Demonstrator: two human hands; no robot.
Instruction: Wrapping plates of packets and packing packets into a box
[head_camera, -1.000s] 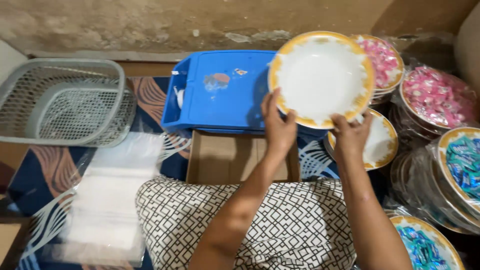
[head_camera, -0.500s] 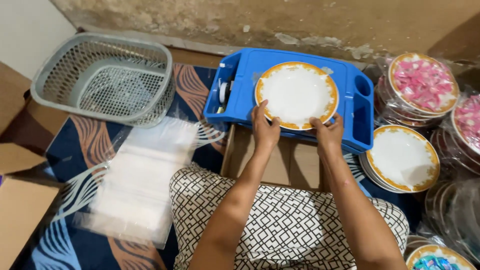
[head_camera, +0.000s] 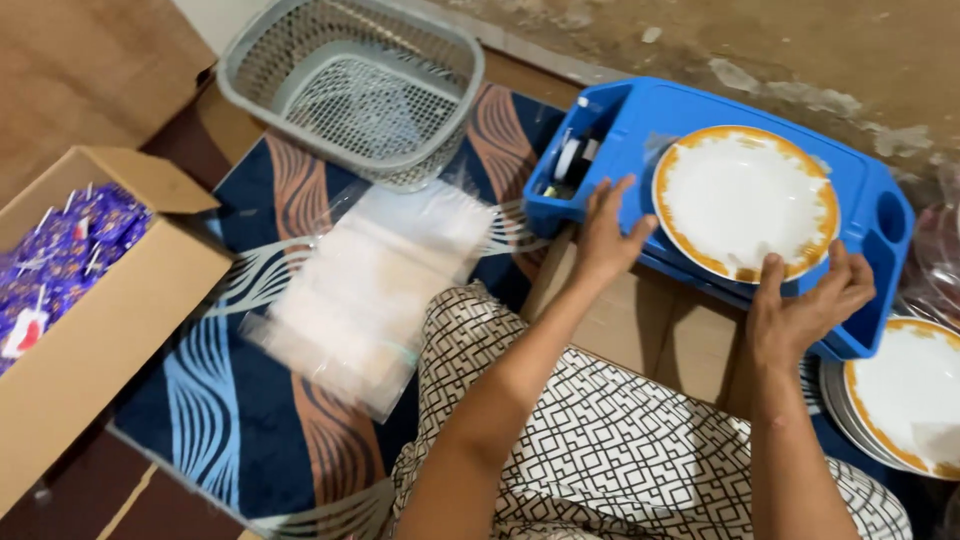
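A white plate with an orange-yellow rim (head_camera: 745, 200) lies flat on a blue plastic tray (head_camera: 862, 168). My left hand (head_camera: 608, 238) is spread open on the tray's near left edge, just left of the plate. Fingertips of my right hand (head_camera: 800, 315) rest at the plate's near rim and the tray's front edge, nothing closed in them. A side compartment of the tray holds small rolls of tape (head_camera: 572, 160). My lap is covered by black-and-white patterned cloth.
A grey mesh basket (head_camera: 360, 85) stands at the back. A stack of clear plastic bags (head_camera: 370, 290) lies on the blue patterned rug (head_camera: 220, 380). An open cardboard box (head_camera: 100, 300) of purple wrapped sweets sits left. More rimmed plates (head_camera: 905, 395) are stacked at right.
The plate came down from the air onto the blue tray and both hands have let go of its rim. The view has swung left, bringing the cardboard box into sight.
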